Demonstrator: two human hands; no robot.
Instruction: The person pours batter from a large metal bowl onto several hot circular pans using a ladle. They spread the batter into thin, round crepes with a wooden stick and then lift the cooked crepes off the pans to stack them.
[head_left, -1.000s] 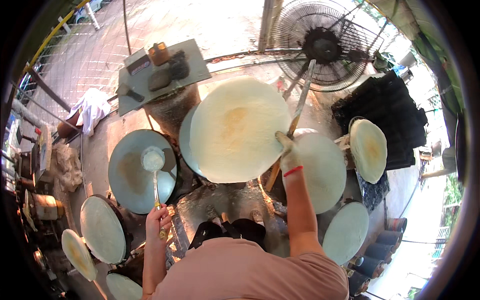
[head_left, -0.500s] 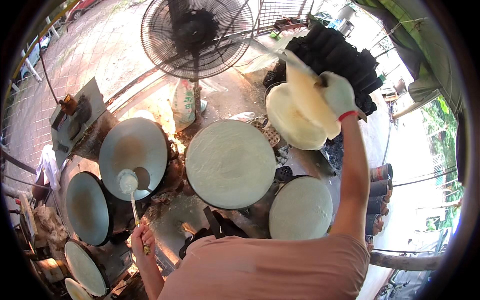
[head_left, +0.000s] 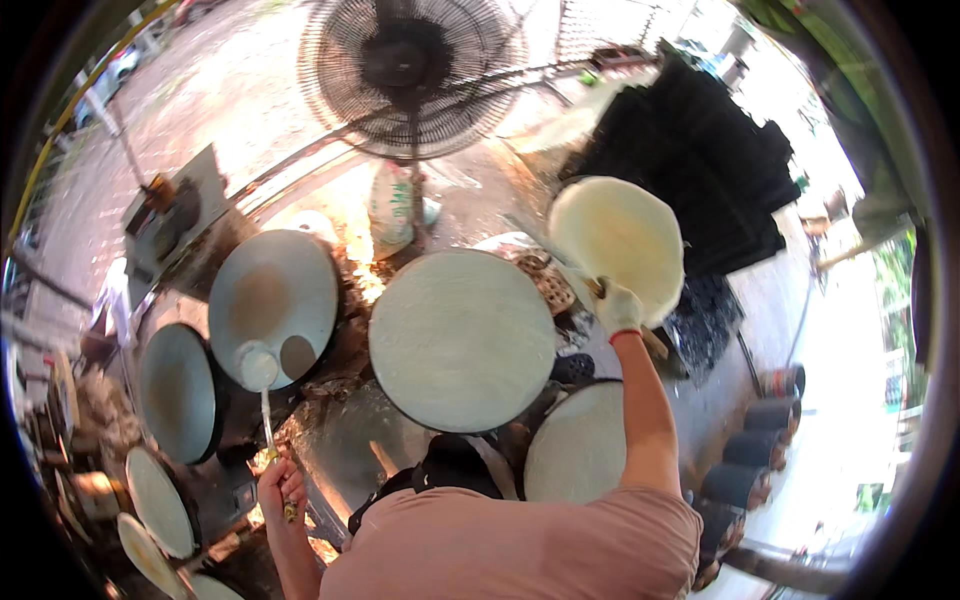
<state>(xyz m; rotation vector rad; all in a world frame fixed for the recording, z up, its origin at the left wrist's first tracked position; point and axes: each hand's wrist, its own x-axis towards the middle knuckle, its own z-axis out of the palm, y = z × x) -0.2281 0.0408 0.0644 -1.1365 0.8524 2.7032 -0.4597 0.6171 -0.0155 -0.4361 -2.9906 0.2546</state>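
My left hand [head_left: 282,487] is closed round the handle of a ladle [head_left: 258,366], whose bowl is filled with white batter. The bowl hangs over the lower part of a bare, domed grey pan [head_left: 262,285] and casts a round shadow on it. My right hand [head_left: 619,305], in a white glove, grips a long thin spatula [head_left: 556,255], blurred and pointing up-left. Right beside that hand, a large round thin pancake [head_left: 625,235] lies on a pale stack. Between my hands, a thin layer of pale batter [head_left: 462,335] covers the middle pan.
Another batter-covered pan [head_left: 575,455] sits partly under my right arm. At left are a second bare pan [head_left: 178,395] and several pale-topped ones [head_left: 160,505]. A standing fan [head_left: 408,65], a sack [head_left: 390,210], stacked black briquettes [head_left: 690,160] and dark cylinders [head_left: 745,483] stand around.
The pancake that hung from the spatula in my right hand now lies flat on the stack. My right hand has come down and left, toward me. The ladle stays over the same pan.
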